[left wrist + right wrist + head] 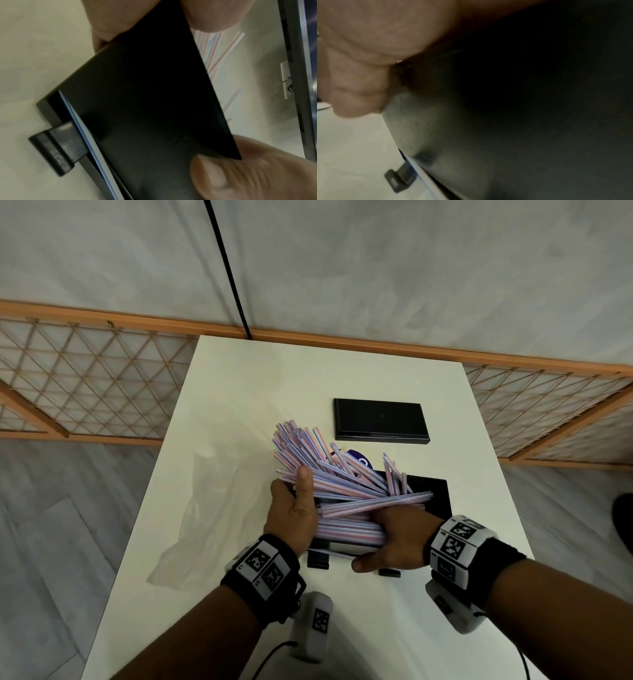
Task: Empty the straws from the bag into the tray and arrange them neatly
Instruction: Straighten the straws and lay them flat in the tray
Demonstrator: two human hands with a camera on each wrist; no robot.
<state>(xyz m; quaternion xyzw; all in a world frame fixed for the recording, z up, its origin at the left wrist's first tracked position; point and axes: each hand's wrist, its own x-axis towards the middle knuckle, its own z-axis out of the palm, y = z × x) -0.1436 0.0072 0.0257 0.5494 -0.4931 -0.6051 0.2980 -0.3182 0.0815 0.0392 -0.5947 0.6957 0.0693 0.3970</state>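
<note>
A messy heap of pink, blue and white striped straws (342, 484) lies across the black tray (440, 494), with many ends sticking up and out to the far left. My left hand (296, 505) grips the heap's left side, thumb on top and fingers hidden beneath. At the near edge my right hand (388, 537) has its fingers buried in the straws and its thumb stretched along the tray's near wall. The left wrist view shows the tray wall (145, 94) with straws (211, 54) beyond it. The empty clear bag (212, 508) lies flat to the left.
A black lid (380, 421) sits behind the tray on the white table (239, 392). Black clips (54, 150) (399, 178) jut from the tray's near wall. A purple and white item (358, 460) peeks out among the straws. The table's edges run close on both sides.
</note>
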